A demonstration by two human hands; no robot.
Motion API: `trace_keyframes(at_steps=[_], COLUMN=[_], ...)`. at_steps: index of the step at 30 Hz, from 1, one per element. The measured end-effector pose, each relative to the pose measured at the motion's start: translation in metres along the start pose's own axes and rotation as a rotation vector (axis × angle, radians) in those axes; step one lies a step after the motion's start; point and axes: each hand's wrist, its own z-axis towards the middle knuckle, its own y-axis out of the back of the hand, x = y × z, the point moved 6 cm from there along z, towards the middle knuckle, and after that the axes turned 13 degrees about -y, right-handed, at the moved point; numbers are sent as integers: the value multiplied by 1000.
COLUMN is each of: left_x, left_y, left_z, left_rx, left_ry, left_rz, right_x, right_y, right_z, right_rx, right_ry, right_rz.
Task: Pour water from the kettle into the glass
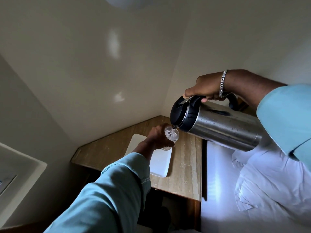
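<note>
A steel kettle (223,127) with a black lid and handle is tipped far over to the left, its spout right over the rim of a clear glass (172,133). Water runs from the spout into the glass, which holds some water. My right hand (204,89), wearing a silver bracelet, grips the kettle's black handle from above. My left hand (159,137) wraps around the glass from the left and holds it above a white tray (159,165). The lower part of the glass is hidden behind my fingers.
The white tray lies on a wood-grain bedside table (185,174) set in the room's corner, with pale walls behind. A bed with white sheets (252,182) adjoins the table on the right. A pale ledge (16,165) shows at the far left.
</note>
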Motion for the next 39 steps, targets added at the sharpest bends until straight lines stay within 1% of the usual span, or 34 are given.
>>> trace_keyframes(at_steps=[10,14,16,20,23,26,31,33,36,37,39], left_x=[0,1,-1,-3,-3,-1,7,11,22,26,37], left_y=[2,1,1,3,6,8,6,2,-6,-9,-12], left_z=[2,2,3,3,1,-3,-8,-8,-9,-8,-9], left_rx=[1,-3,-5,-4,-29,-63,-112,-116,-99,-95,-102], left_ry=[-6,-1,-6,-18,-24,-31,-21,-5,40,57,83], left_rz=[18,1,-14,-10,-1,-3,-18,-23,-35,-41,-33], right_x=[-7,-15,-20,-29,-40,-56,-90,-110,-142,-150,-160], right_y=[-4,-7,-12,-28,-40,-50,-78,-99,-142,-159,-190], right_z=[5,5,6,9,10,12,15,19,24,28,34], right_rx=[-8,-55,-64,-90,-94,-99,-127,-175,-316,-340,-353], right_ry=[25,5,8,75,89,100,85,29,-89,-133,-207], right_rz=[-8,-30,-9,44,82,180,408,550,805,880,951])
